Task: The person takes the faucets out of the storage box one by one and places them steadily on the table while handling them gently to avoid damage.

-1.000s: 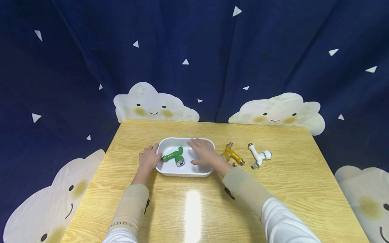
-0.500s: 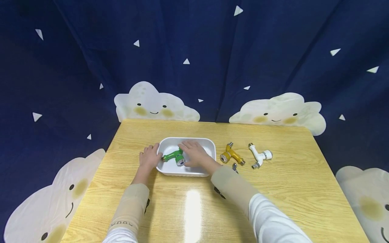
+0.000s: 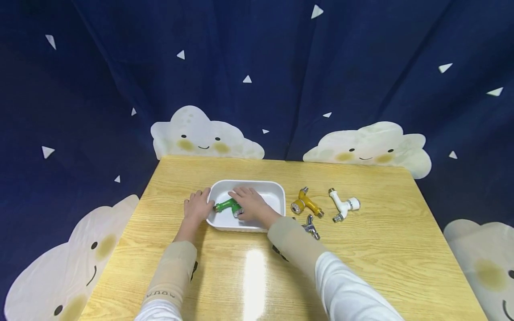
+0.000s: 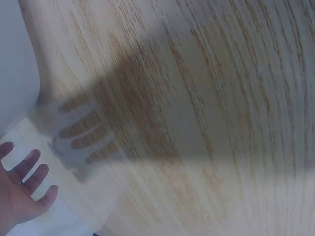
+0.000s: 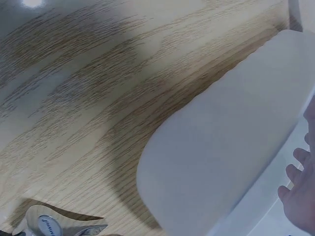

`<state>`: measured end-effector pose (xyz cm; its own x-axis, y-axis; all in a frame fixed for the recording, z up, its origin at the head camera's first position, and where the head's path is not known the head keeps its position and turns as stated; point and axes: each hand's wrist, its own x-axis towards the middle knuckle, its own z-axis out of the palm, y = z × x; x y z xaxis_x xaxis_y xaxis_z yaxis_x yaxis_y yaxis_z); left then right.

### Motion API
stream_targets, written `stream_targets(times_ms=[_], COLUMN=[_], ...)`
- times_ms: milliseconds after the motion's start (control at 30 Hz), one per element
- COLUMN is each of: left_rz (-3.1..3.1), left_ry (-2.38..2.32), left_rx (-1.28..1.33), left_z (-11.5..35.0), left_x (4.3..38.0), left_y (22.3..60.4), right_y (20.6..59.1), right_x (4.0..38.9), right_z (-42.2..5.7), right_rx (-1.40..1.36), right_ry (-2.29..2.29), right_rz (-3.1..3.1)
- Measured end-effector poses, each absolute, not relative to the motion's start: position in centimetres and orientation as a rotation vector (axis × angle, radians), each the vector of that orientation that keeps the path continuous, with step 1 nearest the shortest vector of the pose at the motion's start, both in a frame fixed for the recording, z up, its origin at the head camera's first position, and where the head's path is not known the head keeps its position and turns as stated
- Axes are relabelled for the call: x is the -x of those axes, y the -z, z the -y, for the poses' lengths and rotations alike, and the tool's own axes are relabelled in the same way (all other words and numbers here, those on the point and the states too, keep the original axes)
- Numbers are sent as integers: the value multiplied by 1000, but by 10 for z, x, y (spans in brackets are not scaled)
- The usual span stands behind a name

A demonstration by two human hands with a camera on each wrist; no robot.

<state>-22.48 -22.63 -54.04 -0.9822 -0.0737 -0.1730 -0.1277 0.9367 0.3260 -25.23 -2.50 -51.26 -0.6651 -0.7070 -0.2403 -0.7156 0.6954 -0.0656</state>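
A white plastic basin (image 3: 273,193) stands on the wooden table with a green water tap (image 3: 225,205) lying inside it, a silvery ring on its knob. My right hand (image 3: 250,205) reaches over the basin with fingers spread, at the tap's right end, and hides part of it. Whether the fingertips touch the tap cannot be told. At the basin's left rim rests my left hand (image 3: 197,206), its thumb by the rim; in the left wrist view its fingers (image 4: 33,179) look loosely extended. The right wrist view shows the basin's outer wall (image 5: 211,132) and curved right fingers.
Right of the basin lie a yellow tap (image 3: 306,203) and, farther right, a white tap (image 3: 343,206). A chrome tap (image 3: 311,227) lies nearer, partly behind the right forearm. Behind the table (image 3: 381,249) hangs a dark blue curtain (image 3: 281,67) with cloud shapes.
My right hand has moved left inside the basin, from its right side to over the green tap. The chrome tap has come more into view. My left hand has stayed at the rim.
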Motion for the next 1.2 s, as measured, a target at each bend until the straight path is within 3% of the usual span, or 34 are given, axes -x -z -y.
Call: stream_targets(times_ms=[1200], left_rz=[-2938], left_ry=[-471], left_rx=[159], left_z=[224], left_x=[226], left_y=[538], right_y=[527], right_x=[246], right_z=[41], right_rx=[1042], right_ry=[2], right_rz=[-2587])
